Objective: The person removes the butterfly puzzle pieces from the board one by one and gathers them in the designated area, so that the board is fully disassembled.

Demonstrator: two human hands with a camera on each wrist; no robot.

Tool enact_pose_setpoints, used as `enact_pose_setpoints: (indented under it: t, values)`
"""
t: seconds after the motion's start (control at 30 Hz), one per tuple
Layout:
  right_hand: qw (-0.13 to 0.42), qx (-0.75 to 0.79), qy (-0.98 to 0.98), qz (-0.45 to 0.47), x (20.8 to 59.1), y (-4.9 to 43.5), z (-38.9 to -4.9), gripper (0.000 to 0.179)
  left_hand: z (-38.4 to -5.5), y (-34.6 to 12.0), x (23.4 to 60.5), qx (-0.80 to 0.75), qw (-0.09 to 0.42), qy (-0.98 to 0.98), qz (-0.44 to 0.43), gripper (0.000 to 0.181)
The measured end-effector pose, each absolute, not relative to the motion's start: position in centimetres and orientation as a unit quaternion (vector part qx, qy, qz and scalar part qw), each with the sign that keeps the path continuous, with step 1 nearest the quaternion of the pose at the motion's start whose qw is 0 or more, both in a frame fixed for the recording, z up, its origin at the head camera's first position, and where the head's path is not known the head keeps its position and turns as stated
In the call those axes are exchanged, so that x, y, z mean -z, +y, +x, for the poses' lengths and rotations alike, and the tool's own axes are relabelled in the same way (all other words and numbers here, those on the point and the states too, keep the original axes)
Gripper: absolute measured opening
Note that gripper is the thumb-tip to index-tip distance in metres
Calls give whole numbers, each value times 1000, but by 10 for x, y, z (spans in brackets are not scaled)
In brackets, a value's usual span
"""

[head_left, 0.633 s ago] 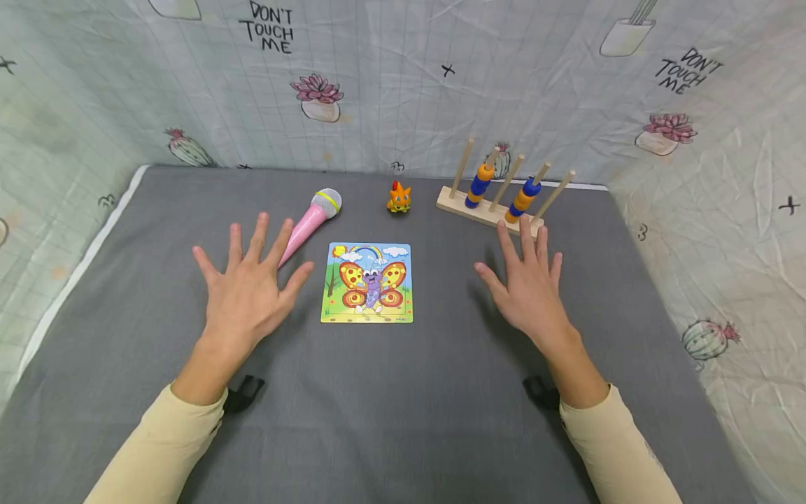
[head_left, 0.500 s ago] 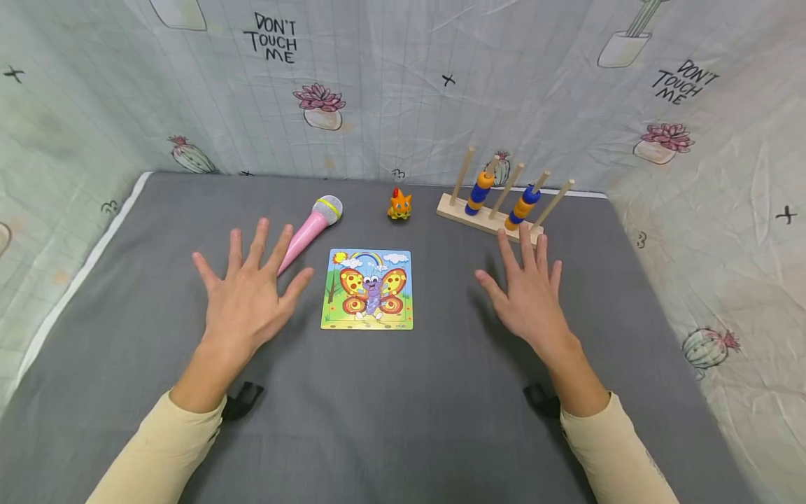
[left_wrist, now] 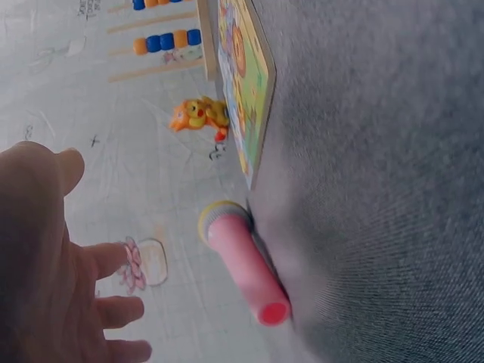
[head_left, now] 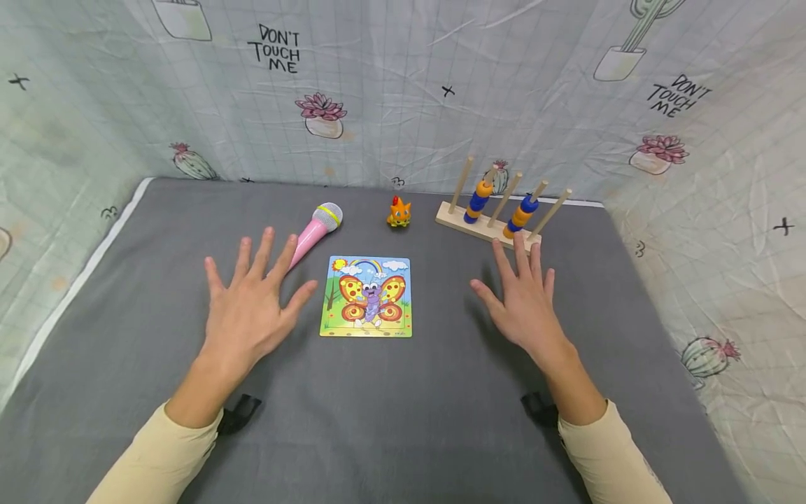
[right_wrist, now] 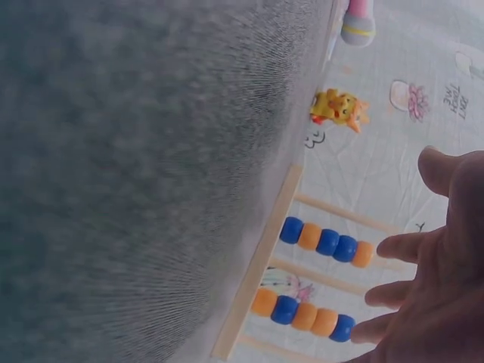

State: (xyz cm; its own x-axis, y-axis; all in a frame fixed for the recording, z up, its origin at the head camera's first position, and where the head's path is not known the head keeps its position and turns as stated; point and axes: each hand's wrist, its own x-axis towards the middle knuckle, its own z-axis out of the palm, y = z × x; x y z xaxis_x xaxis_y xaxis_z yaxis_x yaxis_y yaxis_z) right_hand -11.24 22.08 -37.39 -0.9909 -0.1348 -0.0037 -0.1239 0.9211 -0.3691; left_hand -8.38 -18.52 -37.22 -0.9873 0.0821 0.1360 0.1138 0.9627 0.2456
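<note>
Left hand and right hand spread wide, holding nothing — pink microphone, far left, looks light, stiff, smooth, so grip mid-handle; bead rack, far right, probably rigid, grip its base.

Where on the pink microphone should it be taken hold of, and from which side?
Probably by the middle of its pink handle, with the left grip coming down from above and the near left. The microphone lies on its side, and the slim handle slants toward that grip, away from the wider mesh head.
</note>
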Motion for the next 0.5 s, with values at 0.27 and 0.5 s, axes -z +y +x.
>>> enact_pose_setpoints:
  t: [0.27, 0.5]
  values:
    - [7, 200, 973, -111, 372, 208, -121, 82, -79, -179, 374, 130, 41, -984, -117, 80]
    - [-7, 193, 971, -143, 370, 196, -129, 84, -75, -176, 380, 118, 39, -969, -214, 79]
